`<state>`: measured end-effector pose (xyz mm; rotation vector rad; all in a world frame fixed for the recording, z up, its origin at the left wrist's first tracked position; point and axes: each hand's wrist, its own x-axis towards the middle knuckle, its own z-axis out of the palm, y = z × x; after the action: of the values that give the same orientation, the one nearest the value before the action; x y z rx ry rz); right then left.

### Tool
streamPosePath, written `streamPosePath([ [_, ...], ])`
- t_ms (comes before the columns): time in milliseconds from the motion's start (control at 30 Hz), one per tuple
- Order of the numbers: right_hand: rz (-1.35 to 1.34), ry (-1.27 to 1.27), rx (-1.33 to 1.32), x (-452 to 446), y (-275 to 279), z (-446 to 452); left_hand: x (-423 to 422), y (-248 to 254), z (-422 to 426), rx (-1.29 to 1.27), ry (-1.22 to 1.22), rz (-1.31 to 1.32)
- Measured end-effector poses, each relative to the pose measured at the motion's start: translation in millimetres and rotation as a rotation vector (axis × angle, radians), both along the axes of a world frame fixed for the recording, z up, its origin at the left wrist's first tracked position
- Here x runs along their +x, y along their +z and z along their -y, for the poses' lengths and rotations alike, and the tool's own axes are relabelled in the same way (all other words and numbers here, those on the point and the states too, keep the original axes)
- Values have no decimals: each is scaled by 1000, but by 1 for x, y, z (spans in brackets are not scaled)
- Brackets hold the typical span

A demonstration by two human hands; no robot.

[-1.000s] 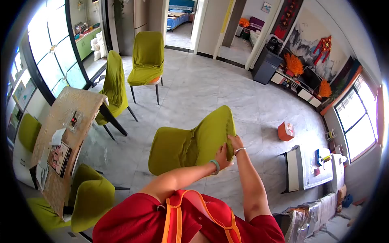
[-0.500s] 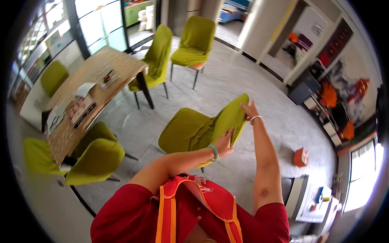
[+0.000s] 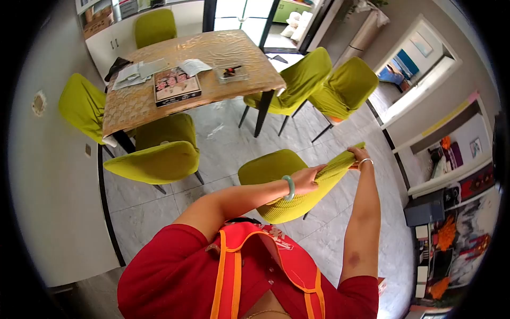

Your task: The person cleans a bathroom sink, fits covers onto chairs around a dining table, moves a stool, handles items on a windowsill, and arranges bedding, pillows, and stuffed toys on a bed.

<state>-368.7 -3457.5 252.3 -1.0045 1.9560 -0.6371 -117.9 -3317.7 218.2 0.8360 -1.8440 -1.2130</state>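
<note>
A chair with a yellow-green fabric cover (image 3: pixel 289 204) stands in front of me, its backrest toward me. My left hand (image 3: pixel 307 179), with a green bangle at the wrist, grips the near side of the backrest cover. At the far top corner of the backrest, my right hand (image 3: pixel 361 158), wearing a silver bangle, is closed on the same cover. The ribbed fabric is stretched between the two hands. Some fingertips are hidden by the cloth.
Ahead on the left is a dining table (image 3: pixel 218 45) bearing a flat box (image 3: pixel 176 87), papers and a small tray. Other green-covered chairs stand around it, one (image 3: pixel 159 162) to the left. A doorway (image 3: pixel 417 69) and a dark cabinet (image 3: pixel 425 210) are at the right.
The view has swung left toward the table. Both hands have stayed on the chair's cover, and the chair has turned relative to me, with more of its ribbed back showing.
</note>
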Motion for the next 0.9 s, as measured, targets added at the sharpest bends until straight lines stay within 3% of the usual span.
streamPosePath([
  [167, -67, 39, 86, 46, 7, 31, 56, 10, 25, -92, 31, 35],
  [233, -80, 80, -99, 70, 2, 35, 91, 8, 29, -50, -7, 30],
  [367, -175, 180, -158, 142, 9, 34, 149, 1, 23, -81, -22, 93],
  [567, -65, 295, -227, 197, 22, 44, 185, -4, 19, -140, 64, 86],
  [900, 136, 308, -403, 255, -19, 63, 234, -31, 38, -230, 243, 236],
])
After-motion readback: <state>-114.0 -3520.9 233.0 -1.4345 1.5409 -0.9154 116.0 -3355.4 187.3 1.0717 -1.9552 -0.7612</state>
